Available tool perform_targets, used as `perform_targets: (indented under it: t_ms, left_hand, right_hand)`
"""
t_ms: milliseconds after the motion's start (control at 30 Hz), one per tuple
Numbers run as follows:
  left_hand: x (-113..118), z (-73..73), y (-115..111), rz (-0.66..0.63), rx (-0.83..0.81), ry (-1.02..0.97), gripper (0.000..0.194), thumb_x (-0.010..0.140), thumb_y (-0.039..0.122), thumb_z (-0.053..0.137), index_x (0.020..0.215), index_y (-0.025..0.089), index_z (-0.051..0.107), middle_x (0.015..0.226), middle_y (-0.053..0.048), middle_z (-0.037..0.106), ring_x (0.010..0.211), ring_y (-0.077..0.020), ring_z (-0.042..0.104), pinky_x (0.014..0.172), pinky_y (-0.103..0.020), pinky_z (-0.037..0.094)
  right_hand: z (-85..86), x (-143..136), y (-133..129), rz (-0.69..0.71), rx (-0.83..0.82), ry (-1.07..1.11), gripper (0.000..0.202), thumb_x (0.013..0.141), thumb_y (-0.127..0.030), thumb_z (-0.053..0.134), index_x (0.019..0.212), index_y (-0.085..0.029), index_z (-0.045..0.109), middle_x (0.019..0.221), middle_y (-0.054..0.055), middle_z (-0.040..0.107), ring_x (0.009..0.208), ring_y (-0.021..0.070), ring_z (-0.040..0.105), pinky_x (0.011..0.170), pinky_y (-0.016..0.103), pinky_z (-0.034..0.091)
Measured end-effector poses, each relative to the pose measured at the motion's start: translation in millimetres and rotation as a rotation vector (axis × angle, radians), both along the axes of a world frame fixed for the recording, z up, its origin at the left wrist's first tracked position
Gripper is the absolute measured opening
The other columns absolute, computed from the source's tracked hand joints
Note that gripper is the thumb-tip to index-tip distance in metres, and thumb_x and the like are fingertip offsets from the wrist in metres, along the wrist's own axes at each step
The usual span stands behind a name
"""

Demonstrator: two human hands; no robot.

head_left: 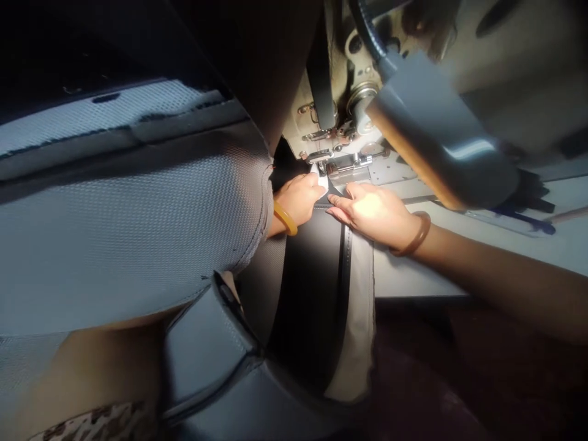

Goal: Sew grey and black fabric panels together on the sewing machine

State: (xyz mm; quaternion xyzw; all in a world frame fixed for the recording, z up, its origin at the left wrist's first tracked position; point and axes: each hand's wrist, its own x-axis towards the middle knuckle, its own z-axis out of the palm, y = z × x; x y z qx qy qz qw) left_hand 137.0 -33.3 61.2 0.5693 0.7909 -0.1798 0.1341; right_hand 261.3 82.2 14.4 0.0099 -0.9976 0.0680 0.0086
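Note:
My left hand (pixel 299 197), with a yellow bangle at its wrist, has its fingers closed at a small white piece (pixel 323 182) just below the presser foot (pixel 322 166) of a sewing machine (pixel 340 131). Across from it, my right hand (pixel 374 211) pinches the top edge of a dark panel (pixel 316 257) between thumb and fingers. A stitched seam runs down this panel, beside a beige strip (pixel 361 306). A large grey mesh cover (pixel 184 208) joins the sewn work and bulges up at the left, partly hiding my left forearm.
A grey lamp head (pixel 445 135) on a flexible neck hangs over the right side, close above my right forearm. A blue pen-like tool (pixel 523 222) lies on the white table (pixel 413 275). Smooth grey padded sections (pixel 206 343) hang at the lower left.

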Motion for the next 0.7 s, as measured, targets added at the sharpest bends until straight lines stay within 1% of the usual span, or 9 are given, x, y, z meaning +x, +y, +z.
perform_targets:
  t_ms: [100,200,333,433,500,567,633,700]
  left_hand:
    - [-0.4,-0.4,0.5,-0.032,0.006,-0.018,0.037,0.091,0.013,0.032,0.112,0.013,0.063,0.113,-0.013,0.056,0.104,-0.0234,0.055,0.090,-0.033,0.046]
    - [-2.7,-1.7,2.7,-0.063,0.014,-0.001,0.037,0.092,0.013,0.032,0.114,0.013,0.062,0.114,-0.013,0.056,0.106,-0.0236,0.055,0.091,-0.033,0.046]
    - [-9.9,-1.4,7.4,-0.094,0.016,0.006,0.035,0.093,0.018,0.033,0.111,0.013,0.063,0.110,-0.012,0.058,0.105,-0.0236,0.057,0.088,-0.033,0.047]
    - [-13.4,1.4,7.8,-0.129,0.008,-0.010,0.033,0.092,0.016,0.034,0.109,0.013,0.062,0.108,-0.012,0.058,0.103,-0.0228,0.057,0.089,-0.033,0.048]
    - [-13.8,3.3,5.5,-0.155,-0.001,-0.013,0.033,0.088,0.010,0.036,0.112,0.012,0.060,0.111,-0.012,0.057,0.106,-0.0230,0.055,0.091,-0.032,0.047]
    - [-13.7,4.1,2.5,-0.170,-0.002,-0.021,0.037,0.085,0.006,0.037,0.116,0.011,0.057,0.115,-0.012,0.056,0.110,-0.0237,0.053,0.094,-0.032,0.046]
    - [-14.2,3.5,0.1,-0.177,0.012,-0.035,0.040,0.085,0.005,0.037,0.120,0.010,0.056,0.116,-0.013,0.055,0.111,-0.0245,0.053,0.095,-0.033,0.045]
    - [-15.9,1.5,-1.0,-0.194,0.033,-0.046,0.041,0.085,0.005,0.036,0.121,0.010,0.056,0.115,-0.014,0.056,0.109,-0.0243,0.054,0.095,-0.034,0.045]
  right_hand:
    - [4.6,-2.5,-2.0,-0.003,-0.024,-0.022,0.048,0.100,-0.037,0.026,0.113,-0.013,0.065,0.086,0.013,0.058,0.077,0.0206,0.052,0.065,0.028,0.034]
    - [3.5,-7.1,-3.7,-0.007,-0.017,0.009,0.046,0.100,-0.036,0.028,0.110,-0.012,0.066,0.086,0.012,0.058,0.078,0.0205,0.052,0.066,0.028,0.035]
    - [-8.2,-16.7,-5.5,-0.042,-0.038,0.087,0.043,0.099,-0.035,0.032,0.105,-0.012,0.067,0.087,0.012,0.057,0.082,0.0209,0.053,0.070,0.029,0.038]
    - [-16.3,-18.6,-4.1,-0.059,-0.042,0.196,0.045,0.100,-0.035,0.028,0.107,-0.013,0.067,0.091,0.013,0.058,0.087,0.0215,0.053,0.073,0.030,0.039]
    - [-18.3,-15.2,-1.5,-0.029,-0.044,0.237,0.046,0.100,-0.035,0.027,0.107,-0.012,0.067,0.094,0.013,0.057,0.088,0.0210,0.052,0.073,0.030,0.040]
    - [-18.3,-9.6,1.1,0.047,-0.048,0.243,0.046,0.099,-0.039,0.030,0.110,-0.011,0.065,0.094,0.013,0.057,0.087,0.0207,0.051,0.073,0.031,0.040]
    - [-18.1,-4.3,1.9,0.115,-0.029,0.250,0.048,0.098,-0.042,0.033,0.115,-0.009,0.063,0.093,0.012,0.059,0.085,0.0208,0.051,0.074,0.032,0.040]
    - [-18.3,-1.5,0.0,0.142,0.007,0.267,0.049,0.098,-0.041,0.031,0.116,-0.007,0.062,0.090,0.012,0.060,0.083,0.0211,0.050,0.073,0.032,0.040]
